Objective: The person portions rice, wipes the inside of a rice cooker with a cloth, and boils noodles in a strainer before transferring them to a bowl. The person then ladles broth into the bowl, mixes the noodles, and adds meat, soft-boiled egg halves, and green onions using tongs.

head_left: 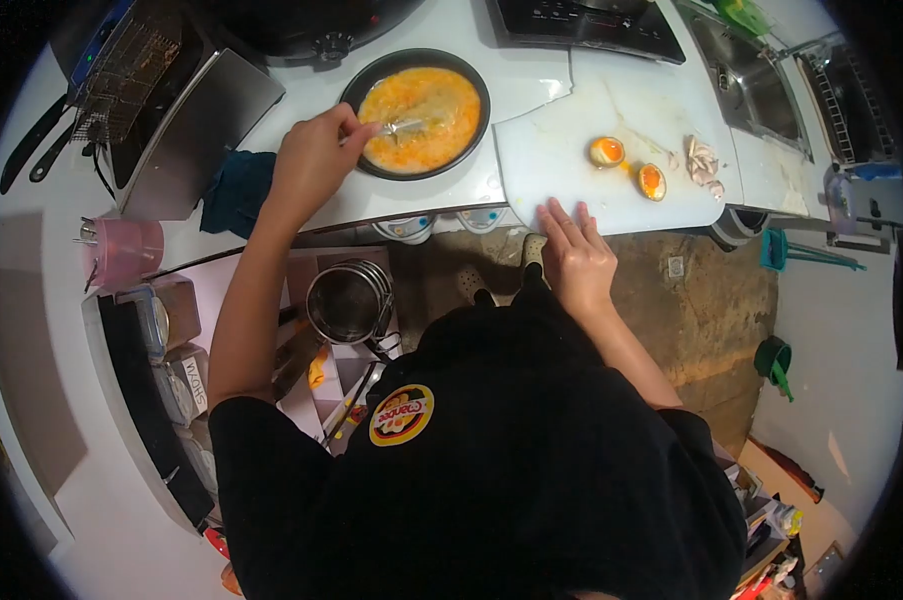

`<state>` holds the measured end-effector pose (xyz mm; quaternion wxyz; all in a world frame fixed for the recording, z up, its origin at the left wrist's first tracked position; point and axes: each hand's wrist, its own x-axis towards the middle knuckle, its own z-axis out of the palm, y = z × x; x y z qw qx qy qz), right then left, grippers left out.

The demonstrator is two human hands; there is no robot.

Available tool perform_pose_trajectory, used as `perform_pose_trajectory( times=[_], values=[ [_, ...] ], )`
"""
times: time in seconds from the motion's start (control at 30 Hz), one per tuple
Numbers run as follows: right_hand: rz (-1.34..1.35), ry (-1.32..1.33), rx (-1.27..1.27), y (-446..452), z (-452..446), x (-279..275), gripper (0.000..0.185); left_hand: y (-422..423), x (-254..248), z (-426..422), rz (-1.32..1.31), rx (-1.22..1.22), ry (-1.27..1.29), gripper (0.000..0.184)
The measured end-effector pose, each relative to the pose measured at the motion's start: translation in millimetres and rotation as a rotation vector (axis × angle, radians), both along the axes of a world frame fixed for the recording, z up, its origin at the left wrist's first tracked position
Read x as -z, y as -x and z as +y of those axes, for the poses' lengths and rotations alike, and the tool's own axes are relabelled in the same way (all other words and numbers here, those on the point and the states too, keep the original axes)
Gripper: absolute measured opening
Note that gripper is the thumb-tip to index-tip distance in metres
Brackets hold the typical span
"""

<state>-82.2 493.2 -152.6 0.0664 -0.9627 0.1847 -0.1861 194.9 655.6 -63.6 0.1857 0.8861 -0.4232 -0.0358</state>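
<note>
My left hand [321,150] is closed on the handle of a metal utensil [404,127], whose far end dips into orange-yellow soup [426,100] in a round black bowl [484,110]. My right hand [576,245] lies with fingers spread on the front edge of a white cutting board [551,150]. Two halves of a soft-boiled egg, one [606,151] nearer the bowl and the other [651,182] to its right, rest yolk up on the board. To their right is a small heap of pale scraps [701,162].
A dark blue cloth [239,190] lies at the counter edge beside my left forearm. Behind the board is a black cooktop [591,28], with a metal sink [749,75] at the right. A pink container [126,250] stands at the left. Metal pots [349,302] sit below the counter.
</note>
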Motion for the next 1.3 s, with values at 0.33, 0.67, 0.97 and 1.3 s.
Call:
perform_pose_trajectory(
  times=[0.33, 0.67, 0.97, 1.3],
  values=[
    [-0.13, -0.256, -0.051, -3.2, -2.8, -24.0, 0.037, -7.7, -84.8, 6.1, 0.195, -0.136, 0.286, 0.032],
    [-0.352, -0.341, -0.079, -12.2, -19.4, -48.0, 0.028, -23.8, -185.7, 27.5, 0.188, -0.078, 0.432, 0.029],
    [-0.455, -0.332, -0.218, -13.1, -66.6, -56.5, 0.025, -31.7, -240.5, 49.5, -0.062, -0.195, 0.303, 0.026],
    [-0.479, -0.354, -0.39, -13.6, -99.6, -56.4, 0.023, 19.6, -123.3, -20.0, -0.156, -0.296, -0.063, 0.035]
  ],
)
